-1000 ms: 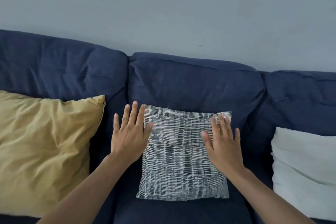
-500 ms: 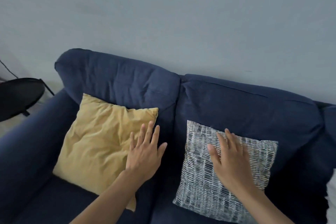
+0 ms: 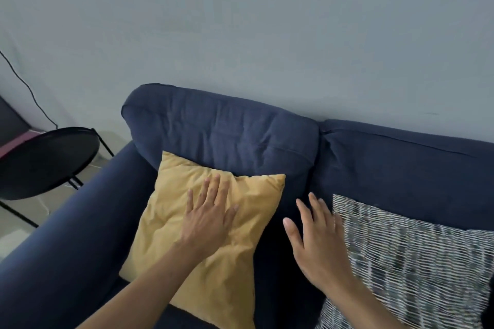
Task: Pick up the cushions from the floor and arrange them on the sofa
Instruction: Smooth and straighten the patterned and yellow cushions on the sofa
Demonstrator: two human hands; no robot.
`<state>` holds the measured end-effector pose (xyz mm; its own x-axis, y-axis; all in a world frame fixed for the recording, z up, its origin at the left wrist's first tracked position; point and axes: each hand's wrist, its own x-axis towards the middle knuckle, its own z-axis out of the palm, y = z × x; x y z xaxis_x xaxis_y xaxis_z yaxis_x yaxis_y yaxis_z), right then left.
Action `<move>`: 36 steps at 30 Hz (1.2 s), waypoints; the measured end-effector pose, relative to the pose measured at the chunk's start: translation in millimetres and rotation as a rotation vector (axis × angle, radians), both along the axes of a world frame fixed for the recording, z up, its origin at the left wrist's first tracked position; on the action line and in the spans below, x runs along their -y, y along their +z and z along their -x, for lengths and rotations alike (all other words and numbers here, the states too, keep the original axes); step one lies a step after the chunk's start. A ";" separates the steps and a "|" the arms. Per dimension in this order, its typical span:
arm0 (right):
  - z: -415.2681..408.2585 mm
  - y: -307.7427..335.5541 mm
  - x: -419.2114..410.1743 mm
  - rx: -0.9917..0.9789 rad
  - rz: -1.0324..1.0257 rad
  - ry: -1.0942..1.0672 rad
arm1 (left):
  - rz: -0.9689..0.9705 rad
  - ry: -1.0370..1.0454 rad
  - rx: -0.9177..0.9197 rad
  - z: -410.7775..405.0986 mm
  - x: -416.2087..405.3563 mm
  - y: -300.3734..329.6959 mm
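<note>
A mustard-yellow cushion (image 3: 240,262) leans against the back of the navy sofa (image 3: 227,136) at its left end. My left hand (image 3: 209,218) lies flat on that cushion with fingers spread, holding nothing. A black-and-white woven cushion (image 3: 417,270) leans on the sofa back to the right. My right hand (image 3: 318,243) hovers open over the dark gap between the two cushions, its outer edge overlapping the woven cushion's left side.
The sofa's left armrest (image 3: 66,248) runs down the lower left. Beyond it stands a round black side table (image 3: 45,160) on thin legs over a pale floor. A black cable (image 3: 24,83) hangs down the grey wall.
The view has swung left and the white cushion has left the frame. My left hand moved from the woven cushion's edge onto the yellow cushion; my right hand slid left off the woven cushion's face.
</note>
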<state>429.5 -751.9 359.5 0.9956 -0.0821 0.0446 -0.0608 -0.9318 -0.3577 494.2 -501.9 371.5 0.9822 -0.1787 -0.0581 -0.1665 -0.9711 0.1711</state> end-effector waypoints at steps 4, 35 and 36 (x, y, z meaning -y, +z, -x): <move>-23.1 -16.4 -68.7 0.004 0.005 0.007 | 0.032 -0.040 -0.010 -35.5 -59.0 -18.9; -122.6 -103.5 -172.5 0.178 0.318 -0.428 | 0.160 -0.114 0.160 -196.8 -224.1 -130.6; -118.2 -97.8 -183.1 0.229 0.294 -0.406 | 0.181 -0.091 0.194 -188.1 -219.7 -125.0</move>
<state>547.7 -568.8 261.7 0.8490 -0.4085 0.3352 -0.3871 -0.9126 -0.1317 682.4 -282.1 246.5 0.9513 -0.2571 0.1703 -0.2983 -0.9072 0.2967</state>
